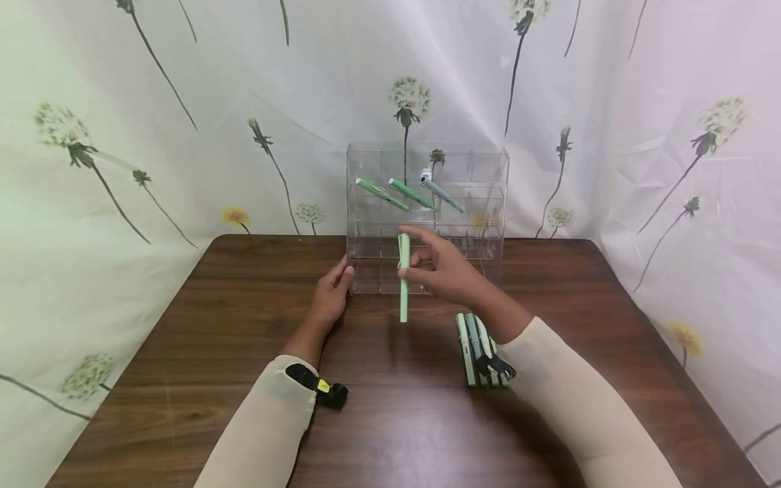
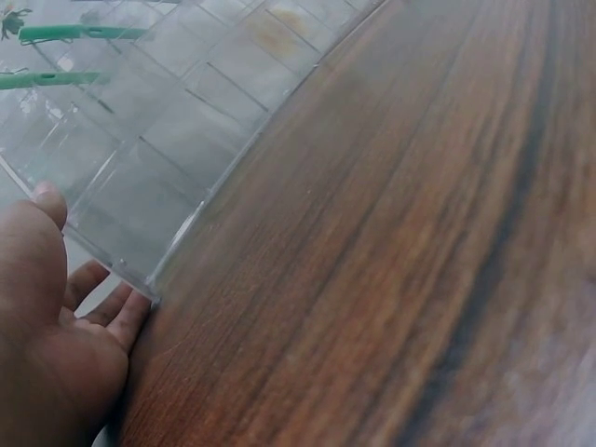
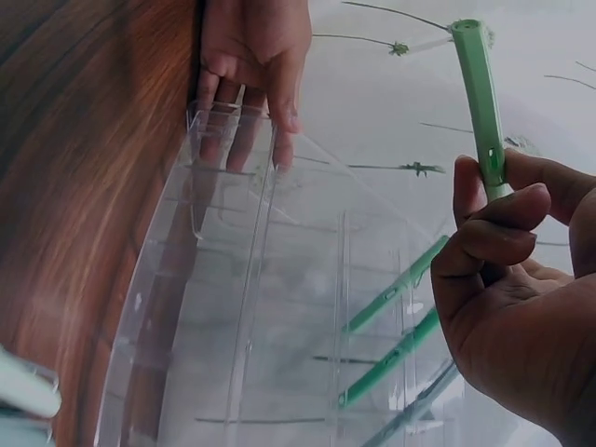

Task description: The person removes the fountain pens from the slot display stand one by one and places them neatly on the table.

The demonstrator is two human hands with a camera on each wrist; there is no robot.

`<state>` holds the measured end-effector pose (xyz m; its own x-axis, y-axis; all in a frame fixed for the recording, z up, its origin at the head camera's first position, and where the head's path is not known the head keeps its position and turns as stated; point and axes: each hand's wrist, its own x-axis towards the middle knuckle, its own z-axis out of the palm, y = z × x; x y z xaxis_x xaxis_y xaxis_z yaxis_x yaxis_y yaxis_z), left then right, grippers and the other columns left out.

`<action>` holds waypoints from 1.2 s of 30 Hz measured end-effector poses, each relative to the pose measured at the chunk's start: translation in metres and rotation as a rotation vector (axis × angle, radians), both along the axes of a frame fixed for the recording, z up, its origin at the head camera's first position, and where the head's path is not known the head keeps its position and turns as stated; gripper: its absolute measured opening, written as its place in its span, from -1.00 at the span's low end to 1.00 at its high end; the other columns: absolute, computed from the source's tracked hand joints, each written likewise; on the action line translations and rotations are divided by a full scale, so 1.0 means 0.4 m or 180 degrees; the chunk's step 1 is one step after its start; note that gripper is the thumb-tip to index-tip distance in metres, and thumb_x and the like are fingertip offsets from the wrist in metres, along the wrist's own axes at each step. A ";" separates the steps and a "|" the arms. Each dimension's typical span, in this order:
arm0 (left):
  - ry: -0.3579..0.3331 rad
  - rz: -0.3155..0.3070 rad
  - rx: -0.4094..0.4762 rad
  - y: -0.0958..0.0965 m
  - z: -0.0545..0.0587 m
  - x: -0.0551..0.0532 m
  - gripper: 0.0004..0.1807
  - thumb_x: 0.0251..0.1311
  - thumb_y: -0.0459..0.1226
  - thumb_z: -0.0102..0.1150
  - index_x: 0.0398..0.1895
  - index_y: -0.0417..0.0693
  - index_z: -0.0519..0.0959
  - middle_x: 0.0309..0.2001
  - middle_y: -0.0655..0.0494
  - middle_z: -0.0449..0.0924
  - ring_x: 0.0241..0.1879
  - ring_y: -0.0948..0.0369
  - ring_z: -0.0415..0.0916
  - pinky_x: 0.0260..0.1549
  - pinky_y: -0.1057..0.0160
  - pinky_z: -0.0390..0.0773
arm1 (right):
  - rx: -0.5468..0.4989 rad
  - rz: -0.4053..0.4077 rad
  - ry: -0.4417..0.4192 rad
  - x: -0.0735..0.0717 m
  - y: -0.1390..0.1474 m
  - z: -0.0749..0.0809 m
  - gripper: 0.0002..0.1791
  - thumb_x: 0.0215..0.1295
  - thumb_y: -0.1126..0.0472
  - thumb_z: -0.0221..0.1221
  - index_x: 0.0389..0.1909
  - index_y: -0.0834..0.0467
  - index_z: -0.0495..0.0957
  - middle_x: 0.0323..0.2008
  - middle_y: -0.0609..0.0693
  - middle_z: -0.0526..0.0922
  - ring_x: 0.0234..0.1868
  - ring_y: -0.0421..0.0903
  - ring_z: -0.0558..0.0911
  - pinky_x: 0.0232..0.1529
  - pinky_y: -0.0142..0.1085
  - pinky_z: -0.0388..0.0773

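Observation:
A light green capped pen (image 1: 403,298) stands upright in the air before a clear plastic tiered stand (image 1: 366,271). My right hand (image 1: 448,268) pinches it between thumb and fingers; the right wrist view shows the green pen (image 3: 480,93) rising above the fingers. My left hand (image 1: 329,298) rests against the stand's lower left side, thumb near its front edge and fingers along the wall. In the stand's upper part lean a light green pen (image 1: 381,194), a darker green pen (image 1: 411,194) and a grey-blue pen (image 1: 445,195).
Several pale and grey-green pens (image 1: 466,349) lie side by side on the brown wooden table (image 1: 390,420), partly hidden by the right wrist strap and sleeve. Behind the table hangs a white curtain (image 1: 293,88) with dandelion prints.

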<state>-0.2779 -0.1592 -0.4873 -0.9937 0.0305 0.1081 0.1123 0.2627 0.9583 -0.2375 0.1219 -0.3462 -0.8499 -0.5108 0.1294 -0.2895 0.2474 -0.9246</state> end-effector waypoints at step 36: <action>0.0087 0.0001 0.0146 0.001 -0.005 -0.005 -0.38 0.76 -0.03 -0.05 0.75 0.09 0.22 0.74 -0.04 0.17 0.76 -0.03 0.07 0.76 -0.07 0.08 | 0.0420 -0.0260 -0.0376 0.083 0.189 -0.127 0.08 0.30 0.25 0.54 0.74 -0.05 0.15 -0.16 0.10 0.70 -0.57 -0.21 0.41 -0.50 -0.35 0.44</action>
<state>-0.2797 -0.1589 -0.4892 -0.9903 0.0247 0.1365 0.1386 0.2186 0.9659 -0.2041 0.1977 -0.3968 -0.8946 -0.4453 -0.0373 -0.1548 0.3870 -0.9090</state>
